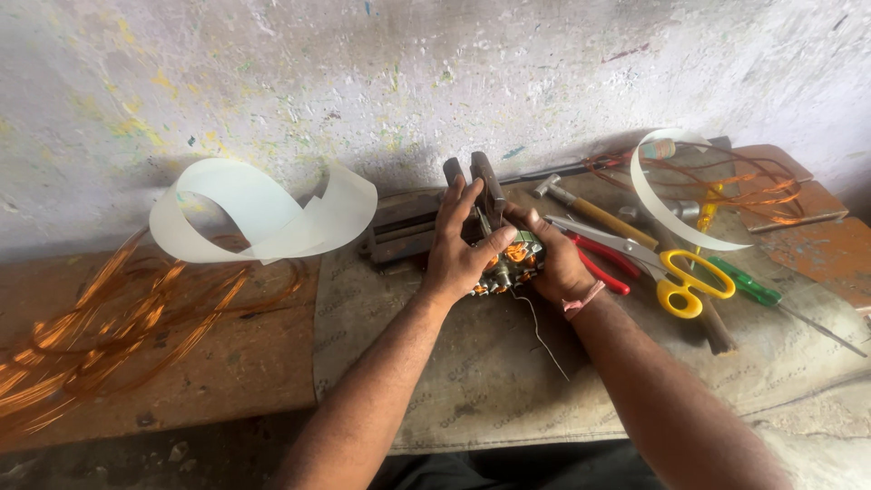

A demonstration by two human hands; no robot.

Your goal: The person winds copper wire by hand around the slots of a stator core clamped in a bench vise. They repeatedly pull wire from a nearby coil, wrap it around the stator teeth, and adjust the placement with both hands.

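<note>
While you lean over the bench, the head view shows both your hands closed around a small motor core [508,263] wound with copper wire, near the back edge of the grey mat [472,381] and close to the wall [435,73]. Your left hand [458,249] grips the core's left side, fingers reaching up over a dark metal block [485,186] that stands just behind it. Your right hand [553,259] wraps the right side, thumb pressed on top of the windings. The core lies squarely between the two hands, neither hand nearer than the other; which way its long axis runs cannot be told, since the hands cover most of it. A thin wire [540,331] trails from under the core toward you. Just right of your right hand lie red-handled pliers [603,263], yellow-handled scissors [676,277], a hammer [594,213] and a green screwdriver [748,286]. A curled white strip [263,213] and loose copper wire [100,331] sit at the bench's left end.
</note>
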